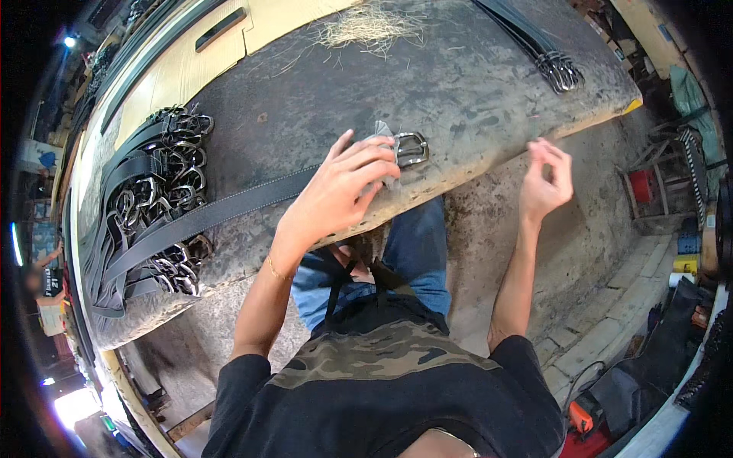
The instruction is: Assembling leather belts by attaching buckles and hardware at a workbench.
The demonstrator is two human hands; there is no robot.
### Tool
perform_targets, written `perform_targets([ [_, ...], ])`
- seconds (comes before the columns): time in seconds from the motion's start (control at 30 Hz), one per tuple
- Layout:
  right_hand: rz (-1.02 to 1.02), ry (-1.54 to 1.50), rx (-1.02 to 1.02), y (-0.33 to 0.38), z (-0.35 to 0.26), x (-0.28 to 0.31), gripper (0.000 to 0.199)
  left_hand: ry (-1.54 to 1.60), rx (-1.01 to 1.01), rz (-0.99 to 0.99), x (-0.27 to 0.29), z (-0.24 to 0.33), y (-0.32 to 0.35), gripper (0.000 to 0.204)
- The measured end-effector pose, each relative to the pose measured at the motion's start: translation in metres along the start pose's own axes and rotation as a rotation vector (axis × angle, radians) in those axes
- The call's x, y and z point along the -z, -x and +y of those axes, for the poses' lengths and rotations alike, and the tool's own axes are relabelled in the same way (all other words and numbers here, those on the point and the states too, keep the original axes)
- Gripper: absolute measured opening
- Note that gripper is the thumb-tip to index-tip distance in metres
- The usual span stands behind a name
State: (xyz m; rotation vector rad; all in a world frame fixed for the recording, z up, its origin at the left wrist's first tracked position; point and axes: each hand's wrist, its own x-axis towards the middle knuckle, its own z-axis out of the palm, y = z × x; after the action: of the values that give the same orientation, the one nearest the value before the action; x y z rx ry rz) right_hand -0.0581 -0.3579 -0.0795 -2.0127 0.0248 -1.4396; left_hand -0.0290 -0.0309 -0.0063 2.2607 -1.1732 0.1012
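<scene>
A dark belt (244, 197) with pale edge stitching lies across the near part of the table, its silver buckle (413, 149) to the right. My left hand (336, 187) rests over the belt's buckle end, fingers bent around a crumpled grey cloth (386, 137) that touches the belt beside the buckle. Past the table's front edge, my right hand (548, 179) is raised in the air, well apart from the belt. Its fingertips are pinched together and slightly blurred; anything between them is too small to make out.
Many buckled belts (156, 187) are heaped at the table's left, under the belt's far end. More belts (557, 69) lie at the far right. Loose pale threads (370, 30) form a pile at the back, near cardboard (172, 84) bearing a black bar (221, 30).
</scene>
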Motion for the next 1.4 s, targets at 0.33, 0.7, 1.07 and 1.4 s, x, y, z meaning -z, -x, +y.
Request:
perform_targets([
  [0.33, -0.292, -0.092, -0.211, -0.013, -0.022, 0.007, 0.007, -0.020, 0.009, 0.092, -0.009, 0.001, 0.009, 0.025],
  [0.7, -0.060, -1.716, -0.789, -0.027, 0.027, 0.050, 0.009, -0.092, -0.289, 0.068, -0.054, 0.039, 0.010, 0.045],
  [1.07, 0.043, -0.935, -0.993, -0.001, 0.044, 0.044, 0.011, -0.102, 0.032, 0.474, -0.089, 0.051, -0.071, 0.054],
  [1.4, 0.491, -0.830, -0.971, 0.037, 0.101, 0.150, 0.042, 0.680, -0.187, 0.050, -0.169, 0.100, -0.195, 0.020],
])
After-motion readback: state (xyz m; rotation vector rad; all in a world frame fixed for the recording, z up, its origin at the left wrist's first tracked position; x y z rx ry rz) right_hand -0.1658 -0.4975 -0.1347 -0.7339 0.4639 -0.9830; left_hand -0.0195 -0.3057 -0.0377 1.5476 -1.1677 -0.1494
